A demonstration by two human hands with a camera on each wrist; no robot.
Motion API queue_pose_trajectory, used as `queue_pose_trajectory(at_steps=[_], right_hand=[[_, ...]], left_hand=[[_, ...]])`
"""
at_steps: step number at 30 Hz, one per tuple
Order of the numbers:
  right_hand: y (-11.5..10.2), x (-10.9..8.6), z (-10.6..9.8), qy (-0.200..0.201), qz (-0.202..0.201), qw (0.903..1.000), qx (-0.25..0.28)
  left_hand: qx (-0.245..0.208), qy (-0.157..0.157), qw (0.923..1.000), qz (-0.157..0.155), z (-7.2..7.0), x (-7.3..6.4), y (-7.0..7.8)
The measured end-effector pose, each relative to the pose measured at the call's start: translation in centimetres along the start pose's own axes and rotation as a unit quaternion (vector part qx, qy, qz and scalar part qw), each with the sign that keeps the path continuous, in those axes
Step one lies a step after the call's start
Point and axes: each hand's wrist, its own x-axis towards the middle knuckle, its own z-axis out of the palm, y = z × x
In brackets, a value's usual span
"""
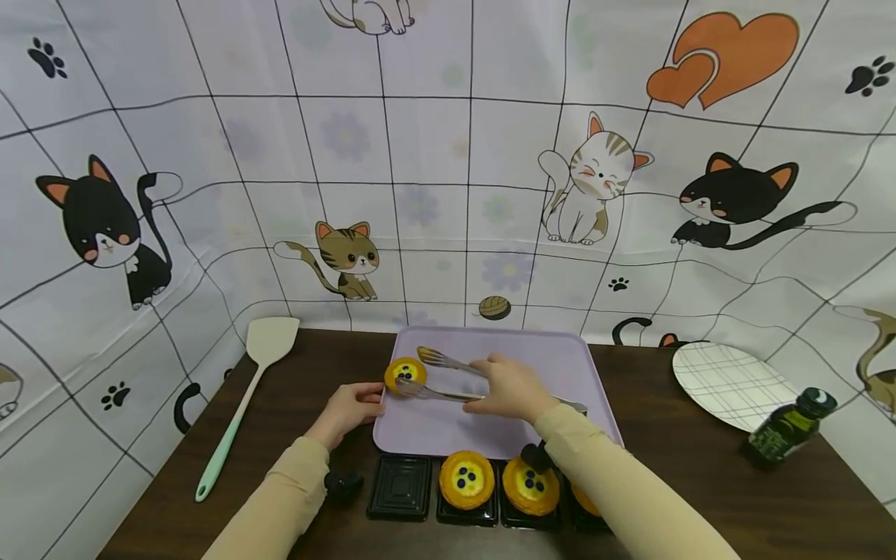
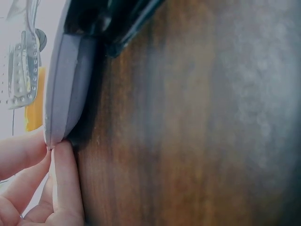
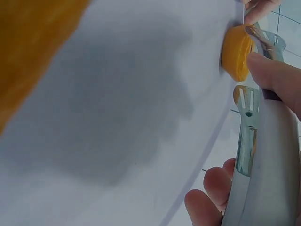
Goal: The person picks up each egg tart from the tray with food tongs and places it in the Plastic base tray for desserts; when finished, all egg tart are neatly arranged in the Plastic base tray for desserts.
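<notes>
A lilac tray [image 1: 539,362] lies on the dark table. My left hand [image 1: 348,412] pinches its left rim between thumb and fingers, seen close up in the left wrist view, where the tray edge [image 2: 70,84] sits between the fingertips. One yellow tart [image 1: 404,371] with dark dots on top rests near the tray's left edge. In my right hand [image 1: 516,389] is a pair of metal serving tongs [image 1: 449,396], gripped over the tray with the arms spread. The lower tip overlaps the tart's front edge; the other tip stands behind it. The right wrist view shows the tongs' slotted ends near the tart [image 3: 233,54].
In front of the tray stands a row of black square plastic holders [image 1: 400,487]; tarts [image 1: 467,480] sit in several, one partly behind the right sleeve. A spatula [image 1: 253,381] lies at left. On the right are a checked plate [image 1: 724,381] and a dark green bottle [image 1: 787,429].
</notes>
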Motion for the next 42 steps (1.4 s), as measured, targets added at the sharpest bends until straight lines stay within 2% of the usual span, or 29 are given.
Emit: queue_pose_trajectory(at_steps=[8, 15, 22, 31, 42], right_hand=[[-0.4, 0.5, 0.1, -0.004, 0.002, 0.9999, 0.01], [-0.2, -0.1, 0.0, 0.001, -0.01, 0.9995, 0.031], [0.1, -1.5, -0.3, 0.014, -0.017, 0.9988, 0.042], [0.4, -3.6, -0.4, 0.03, -0.031, 0.9981, 0.045], [0.4, -6.7, -1.3, 0.015, -0.031, 0.9972, 0.066]], left_hand=[[-0.001, -0.003, 1.0, -0.001, -0.2, -0.1, 0.2], [-0.001, -0.008, 1.0, -0.003, -0.1, 0.0, 0.2], [-0.004, -0.014, 0.9999, 0.003, -0.2, 0.0, 0.2], [-0.026, -0.03, 0.9992, -0.006, -0.4, 0.2, 0.0], [-0.019, -0.038, 0.999, -0.014, -0.6, 0.4, -0.1]])
